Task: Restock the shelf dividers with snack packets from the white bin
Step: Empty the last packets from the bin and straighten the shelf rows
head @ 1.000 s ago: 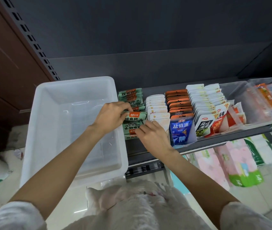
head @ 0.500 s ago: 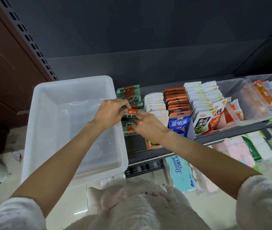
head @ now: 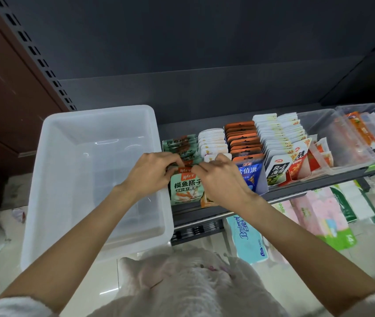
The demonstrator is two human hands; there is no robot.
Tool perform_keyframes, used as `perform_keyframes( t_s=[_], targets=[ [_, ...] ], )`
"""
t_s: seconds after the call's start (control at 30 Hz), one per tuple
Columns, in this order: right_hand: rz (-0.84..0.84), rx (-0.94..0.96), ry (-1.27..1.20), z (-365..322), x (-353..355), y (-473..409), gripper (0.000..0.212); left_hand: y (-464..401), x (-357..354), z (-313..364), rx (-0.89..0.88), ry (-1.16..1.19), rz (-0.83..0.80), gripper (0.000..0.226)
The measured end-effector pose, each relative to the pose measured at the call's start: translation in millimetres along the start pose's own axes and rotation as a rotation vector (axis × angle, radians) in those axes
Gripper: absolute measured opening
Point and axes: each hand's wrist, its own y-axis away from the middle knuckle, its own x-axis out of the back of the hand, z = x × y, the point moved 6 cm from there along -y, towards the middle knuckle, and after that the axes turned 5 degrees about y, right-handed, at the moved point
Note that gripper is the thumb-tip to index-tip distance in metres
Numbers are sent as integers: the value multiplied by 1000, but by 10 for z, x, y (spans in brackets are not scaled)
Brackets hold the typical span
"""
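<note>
A row of green snack packets (head: pixel 185 187) stands in the leftmost shelf divider, front packet upright and facing me. My left hand (head: pixel 153 173) pinches the top left of the front green packets. My right hand (head: pixel 222 179) pinches their top right edge, covering part of the white packet row (head: pixel 211 141) behind it. The white bin (head: pixel 51 156) sits left of the shelf and looks bare inside. Further right stand orange-topped blue packets (head: pixel 249 172) and white seaweed packets (head: pixel 278 170).
Clear plastic divider trays (head: pixel 342 138) with red and orange packets fill the shelf's right end. The dark shelf edge (head: pixel 296 191) runs in front. Tissue packs (head: pixel 246 239) and pink packages (head: pixel 319 216) lie on the floor below. A perforated upright (head: pixel 33 53) rises at left.
My right hand slid left from the white packets onto the green row. Both hands now hold the front green packets, which have tipped upright and forward.
</note>
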Motion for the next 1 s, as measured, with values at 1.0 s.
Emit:
perform_keyframes(
  t_s=[1.0],
  targets=[
    [-119, -640, -450, -18, -238, -5, 55, -58, -105, -217, 244, 80, -167, 86]
  ],
)
